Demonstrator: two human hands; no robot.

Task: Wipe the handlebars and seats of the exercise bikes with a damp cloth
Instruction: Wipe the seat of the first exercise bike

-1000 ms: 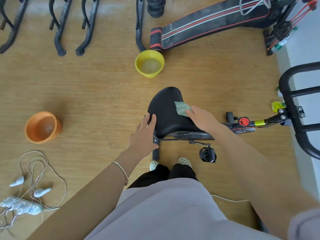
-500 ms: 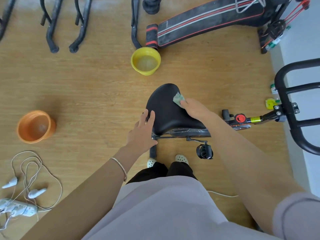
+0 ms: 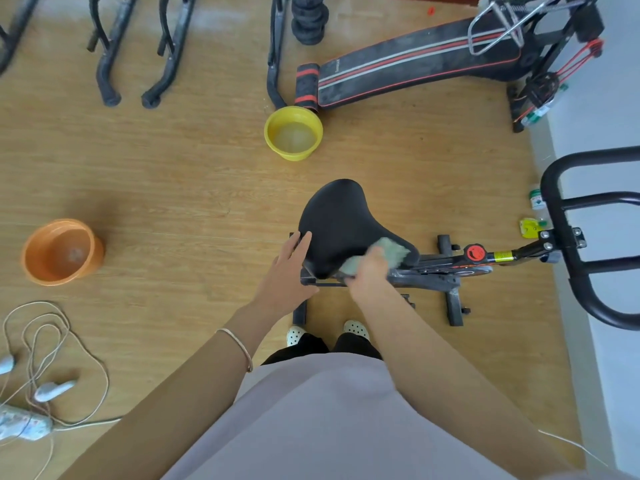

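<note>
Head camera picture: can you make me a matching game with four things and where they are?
Things:
1. yellow basin
2. orange basin
3. green cloth
4. left hand

Places:
a. gripped by the right hand on the black bike seat
b. on the floor by the sit-up bench, water inside
c. touching the seat's edge, fingers straight
d. on the floor near the white cables

Pairs: 1-b, 2-d, 3-a, 4-c

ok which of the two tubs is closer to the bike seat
The yellow tub, on the floor just beyond the seat, beside the sit-up bench's padded roller. The orange tub sits much farther off to the left.
</note>
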